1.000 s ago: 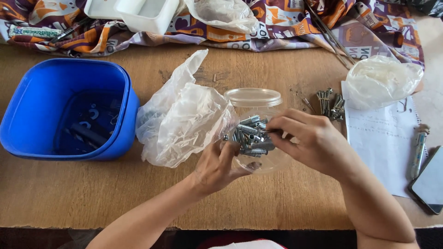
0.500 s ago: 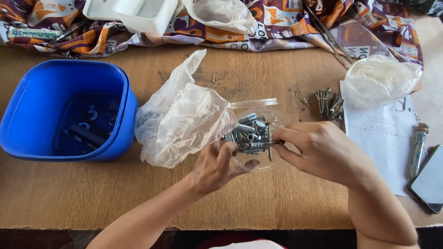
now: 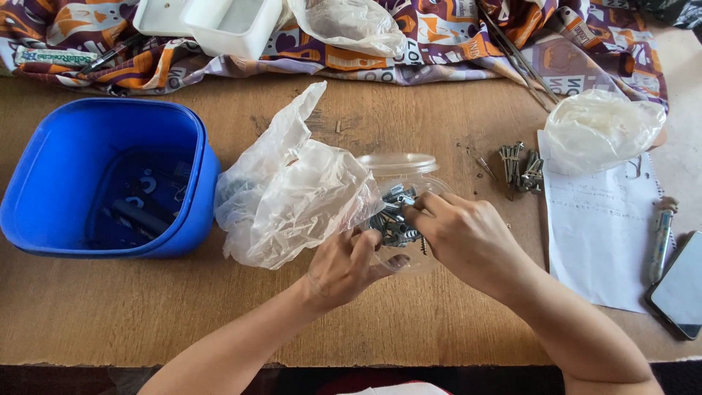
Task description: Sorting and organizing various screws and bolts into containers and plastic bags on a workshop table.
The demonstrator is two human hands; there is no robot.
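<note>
My left hand [image 3: 349, 265] grips the near side of a clear plastic cup [image 3: 398, 170] that lies tilted on the wooden table. Inside the cup is a heap of grey metal bolts [image 3: 391, 219]. My right hand [image 3: 468, 238] rests over the cup's right side, its fingertips pinching among the bolts. A crumpled clear plastic bag [image 3: 289, 190] lies against the cup's left side, touching my left hand.
A blue plastic tub [image 3: 110, 179] holding dark metal parts stands at the left. Loose screws [image 3: 521, 167], a white sheet of paper [image 3: 599, 227], another plastic bag [image 3: 599, 128], a pen [image 3: 662, 238] and a phone [image 3: 676, 285] lie at the right. Patterned cloth [image 3: 439, 36] and a white tray [image 3: 234, 22] fill the back.
The cup has tipped further toward me and lower on the table. My right hand has slid down and left, fingers deeper among the bolts.
</note>
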